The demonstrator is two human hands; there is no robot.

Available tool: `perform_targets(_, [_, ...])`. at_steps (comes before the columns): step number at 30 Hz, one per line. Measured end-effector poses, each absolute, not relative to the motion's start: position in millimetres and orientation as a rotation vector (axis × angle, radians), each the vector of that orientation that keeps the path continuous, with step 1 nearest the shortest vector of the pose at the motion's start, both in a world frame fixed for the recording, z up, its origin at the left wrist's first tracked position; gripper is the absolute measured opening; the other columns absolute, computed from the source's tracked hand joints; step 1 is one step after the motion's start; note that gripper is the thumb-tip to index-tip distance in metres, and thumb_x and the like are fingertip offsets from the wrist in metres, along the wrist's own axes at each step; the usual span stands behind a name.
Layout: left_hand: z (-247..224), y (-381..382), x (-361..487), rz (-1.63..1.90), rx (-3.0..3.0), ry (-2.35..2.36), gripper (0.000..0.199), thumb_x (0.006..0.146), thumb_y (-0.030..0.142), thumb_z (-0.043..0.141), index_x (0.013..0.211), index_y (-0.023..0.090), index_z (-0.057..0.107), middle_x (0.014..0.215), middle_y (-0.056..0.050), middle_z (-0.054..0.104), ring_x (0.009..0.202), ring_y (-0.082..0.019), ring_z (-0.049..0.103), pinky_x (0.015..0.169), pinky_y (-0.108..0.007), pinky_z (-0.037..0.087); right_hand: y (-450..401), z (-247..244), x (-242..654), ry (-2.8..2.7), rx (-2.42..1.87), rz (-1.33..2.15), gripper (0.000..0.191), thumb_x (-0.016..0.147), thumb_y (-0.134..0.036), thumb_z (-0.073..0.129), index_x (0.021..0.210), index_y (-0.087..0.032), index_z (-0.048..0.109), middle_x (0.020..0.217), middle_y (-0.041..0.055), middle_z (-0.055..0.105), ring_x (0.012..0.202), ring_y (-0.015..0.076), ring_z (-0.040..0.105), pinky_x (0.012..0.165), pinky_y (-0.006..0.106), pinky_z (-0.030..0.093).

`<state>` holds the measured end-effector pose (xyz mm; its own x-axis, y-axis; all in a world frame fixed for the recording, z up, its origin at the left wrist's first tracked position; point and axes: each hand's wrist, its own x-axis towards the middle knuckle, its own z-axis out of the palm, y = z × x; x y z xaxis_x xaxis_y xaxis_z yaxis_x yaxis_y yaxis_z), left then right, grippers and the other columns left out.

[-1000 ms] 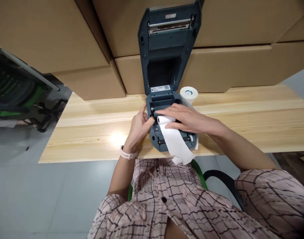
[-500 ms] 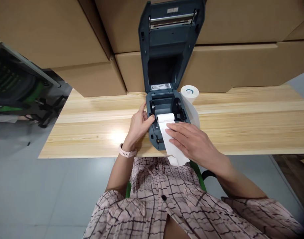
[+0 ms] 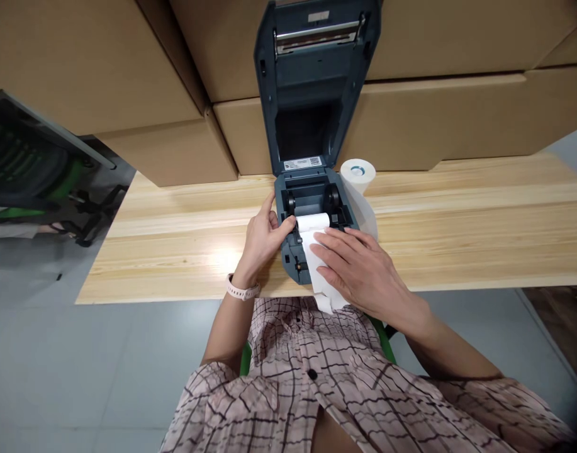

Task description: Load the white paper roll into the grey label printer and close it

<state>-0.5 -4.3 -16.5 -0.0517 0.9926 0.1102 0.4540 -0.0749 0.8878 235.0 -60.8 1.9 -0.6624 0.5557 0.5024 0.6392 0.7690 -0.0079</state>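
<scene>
A dark blue-grey printer (image 3: 295, 255) stands at the table's front edge, its lid (image 3: 316, 69) raised. Inside lies a small white paper roll (image 3: 313, 222), its loose strip (image 3: 314, 251) running forward past the table edge. My left hand (image 3: 265, 238) rests against the printer's left side, thumb on the rim by the roll, fingers apart. My right hand (image 3: 358, 267) lies flat on the strip, fingers stretched out, holding nothing. Behind the printer's right side stands a larger label roll (image 3: 358, 173) with its web trailing beside the printer.
Large cardboard boxes (image 3: 411, 126) are stacked along the back of the wooden table (image 3: 472, 233). At the far left, beyond the table, a black and green chair (image 3: 28, 157) stands on the grey floor.
My right hand has shifted slightly left, and the strip's loose end beneath it has moved left too. The whole view has shifted a little. My left hand stays at the printer's side.
</scene>
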Motion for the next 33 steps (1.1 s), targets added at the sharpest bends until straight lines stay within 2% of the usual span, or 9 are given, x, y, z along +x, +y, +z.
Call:
perform_targets(12, [-20,-3,-1,1.080,1.581,1.586,0.076,0.090,0.040,0.076,0.160,0.020,0.056,0.063,0.007,0.050,0.061,-0.016,0.050,0.062,-0.032,0.034,-65,9,231,-2.464,-0.911,-0.320,0.024,0.112,-0.022,0.054,0.133,-0.021,0.065,0.138,0.0074,0.079,0.124,0.0267,0.074,0.115,0.050,0.045])
perform_targets(19, [-19,-4,0,1.075,1.577,1.582,0.078,0.091,0.044,0.077,0.162,0.021,0.054,0.063,0.008,0.049,0.061,-0.015,0.048,0.061,-0.032,0.034,-68,9,226,-2.443,-0.947,-0.351,0.022,0.111,-0.020,0.055,0.130,-0.015,0.067,0.135,0.0073,0.080,0.116,0.0244,0.073,0.117,0.051,0.040])
perform_targets(24, [-16,-5,0,1.074,1.583,1.573,0.077,0.091,0.046,0.077,0.161,0.022,0.056,0.062,0.007,0.049,0.060,-0.016,0.048,0.061,-0.033,0.033,-71,12,224,-2.429,-0.981,-0.397,0.019,0.111,-0.020,0.056,0.126,-0.015,0.068,0.133,0.0065,0.081,0.107,0.0224,0.071,0.114,0.049,0.038])
perform_targets(33, [-18,-5,-1,1.064,1.579,1.577,0.079,0.091,0.048,0.078,0.162,0.021,0.054,0.062,0.009,0.047,0.060,-0.015,0.045,0.061,-0.032,0.032,-72,15,226,-2.448,-1.026,-0.408,0.019,0.111,-0.021,0.057,0.126,-0.019,0.067,0.135,0.0043,0.080,0.106,0.0214,0.068,0.111,0.045,0.037])
